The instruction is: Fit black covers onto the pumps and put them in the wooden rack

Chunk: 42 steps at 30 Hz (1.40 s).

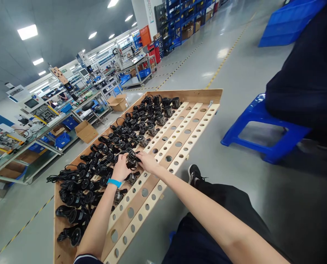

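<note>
Both my hands are at a black motor-like unit with a coiled cable, over the near side of a wooden rack. My left hand, with a blue band at the wrist, is closed around its left side. On the opposite side, my right hand has its fingers closed on the same unit. My fingers partly hide it, so its exact kind cannot be made out. Rows of similar black units with bundled cables stand in the rack beside and beyond my hands.
Strips with round holes run along the rack's right part. To the right, a person in dark clothing sits on a blue plastic stool. A blue crate lies behind. Workbenches and open cardboard boxes are at left.
</note>
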Available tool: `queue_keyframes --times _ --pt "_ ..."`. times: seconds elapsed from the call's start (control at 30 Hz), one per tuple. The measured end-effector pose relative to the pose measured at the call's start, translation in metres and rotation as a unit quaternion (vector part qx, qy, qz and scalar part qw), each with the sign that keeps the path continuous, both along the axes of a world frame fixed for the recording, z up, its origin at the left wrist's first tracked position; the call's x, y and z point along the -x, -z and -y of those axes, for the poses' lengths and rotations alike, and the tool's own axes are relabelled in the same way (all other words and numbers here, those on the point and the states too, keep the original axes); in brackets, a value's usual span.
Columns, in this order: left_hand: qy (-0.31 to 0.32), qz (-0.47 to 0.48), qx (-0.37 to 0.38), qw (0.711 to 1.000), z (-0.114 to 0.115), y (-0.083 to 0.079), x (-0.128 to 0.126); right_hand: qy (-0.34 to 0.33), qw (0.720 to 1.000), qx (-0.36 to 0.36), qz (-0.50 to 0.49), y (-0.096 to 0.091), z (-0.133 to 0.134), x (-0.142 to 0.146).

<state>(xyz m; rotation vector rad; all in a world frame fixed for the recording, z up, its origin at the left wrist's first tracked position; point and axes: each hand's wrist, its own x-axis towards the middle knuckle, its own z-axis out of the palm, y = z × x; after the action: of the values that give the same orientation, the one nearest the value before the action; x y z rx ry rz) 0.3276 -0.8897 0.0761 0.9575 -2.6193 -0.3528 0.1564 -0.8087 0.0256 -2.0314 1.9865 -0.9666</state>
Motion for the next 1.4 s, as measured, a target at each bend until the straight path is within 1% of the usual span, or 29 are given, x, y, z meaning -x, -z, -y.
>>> queue_keyframes --times 0.1,0.17,0.2,0.27,0.33,0.47,0.57,0.63,0.7,0.8,0.9,1.03,1.1,1.2,1.4 --pt "0.041 0.027 0.059 0.997 -0.012 -0.001 -0.005 -0.002 1.000 0.000 -0.001 -0.002 0.000 0.000" --pt "0.056 0.013 0.103 0.993 -0.015 0.001 -0.007 -0.004 1.000 0.002 0.000 -0.003 0.000 0.000" --pt "0.052 -0.002 0.116 0.992 -0.015 0.003 -0.007 -0.004 1.000 0.003 0.001 -0.003 0.000 0.000" --pt "0.029 -0.034 0.121 0.992 -0.013 0.005 -0.007 -0.004 1.000 0.005 0.004 -0.003 0.000 0.000" --pt "0.007 -0.042 0.118 0.992 -0.011 0.006 -0.004 -0.004 1.000 0.004 0.006 -0.002 0.000 0.000" --pt "-0.039 -0.029 0.123 0.991 -0.006 0.001 0.002 -0.005 1.000 0.000 0.006 -0.002 0.000 0.000" --pt "-0.098 -0.021 0.133 0.986 -0.005 -0.002 0.005 -0.007 1.000 -0.003 0.005 -0.002 0.000 0.000" --pt "-0.132 -0.015 0.135 0.982 -0.006 -0.001 0.007 -0.008 1.000 -0.004 0.004 -0.002 0.001 0.000" --pt "-0.144 0.003 0.136 0.980 -0.009 0.002 0.009 -0.007 1.000 -0.005 0.002 -0.002 0.002 0.000" --pt "-0.127 0.042 0.143 0.981 -0.013 0.004 0.008 -0.007 1.000 -0.004 0.000 -0.002 0.002 -0.001" --pt "-0.097 0.068 0.159 0.980 -0.017 0.001 0.000 -0.009 1.000 -0.001 -0.001 -0.003 0.002 -0.001" --pt "-0.016 0.069 0.151 0.986 -0.017 -0.007 -0.017 -0.006 1.000 -0.001 -0.002 -0.004 0.000 -0.001" --pt "0.011 0.055 0.140 0.989 -0.016 -0.008 -0.024 -0.006 1.000 -0.003 -0.002 -0.004 0.000 -0.002" --pt "0.005 0.025 0.139 0.990 -0.010 -0.009 -0.027 -0.005 1.000 -0.005 -0.002 -0.005 0.000 -0.002" --pt "-0.052 -0.042 0.138 0.988 0.013 -0.011 -0.018 0.000 1.000 -0.008 -0.008 -0.008 -0.003 -0.004"
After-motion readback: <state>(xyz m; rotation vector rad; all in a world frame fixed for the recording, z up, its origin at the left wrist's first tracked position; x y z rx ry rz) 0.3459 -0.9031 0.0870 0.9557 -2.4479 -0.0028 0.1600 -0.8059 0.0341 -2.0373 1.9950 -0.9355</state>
